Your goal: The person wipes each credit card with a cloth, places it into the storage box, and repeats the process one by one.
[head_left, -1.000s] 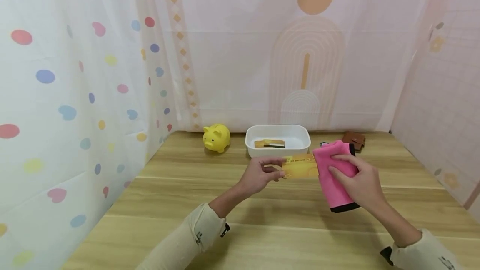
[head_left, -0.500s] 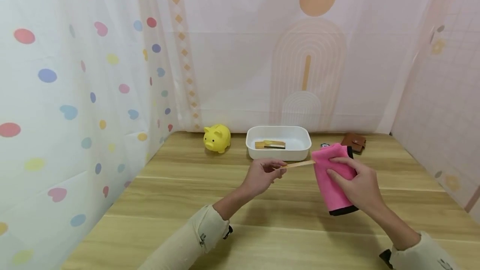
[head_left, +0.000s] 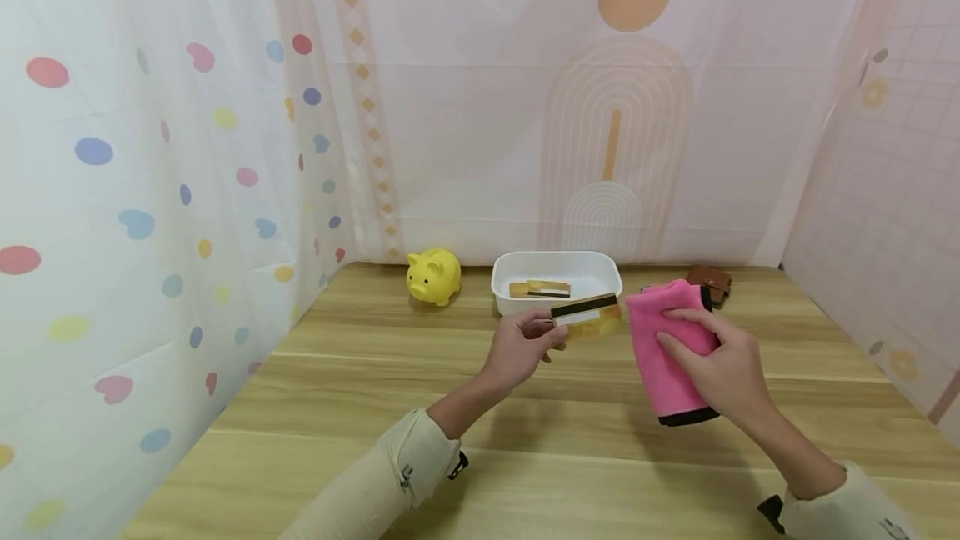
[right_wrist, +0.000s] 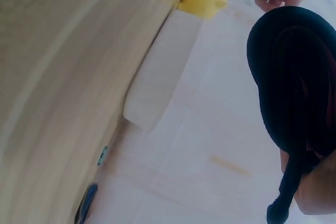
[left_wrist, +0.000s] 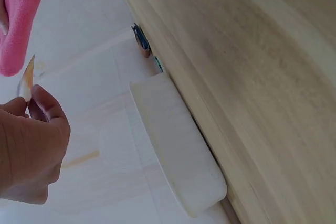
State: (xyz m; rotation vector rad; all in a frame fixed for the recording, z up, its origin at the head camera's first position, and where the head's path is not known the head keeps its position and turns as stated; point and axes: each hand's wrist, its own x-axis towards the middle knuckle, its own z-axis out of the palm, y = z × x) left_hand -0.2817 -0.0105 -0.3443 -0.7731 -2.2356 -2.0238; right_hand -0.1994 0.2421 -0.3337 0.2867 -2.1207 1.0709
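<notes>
My left hand pinches a yellow bank card by its left end, between thumb and fingers. The card's back faces the head camera, showing a black magnetic stripe and a white strip. Just right of it, my right hand grips a folded pink cloth with black edging. A small gap separates card and cloth in the head view. Seen from the left wrist, the card is almost edge-on below the cloth. In the right wrist view, the cloth's black edge hides most of the right hand.
Behind the hands stands a white bin with yellow cards lying inside. A yellow piggy bank is left of it. A brown wallet lies at the back right, partly behind the cloth. Curtains surround the wooden table.
The left hand has turned the card over, from its numbered yellow face, through edge-on, to its striped back. The card's right end has come away from the cloth. The right hand has barely moved.
</notes>
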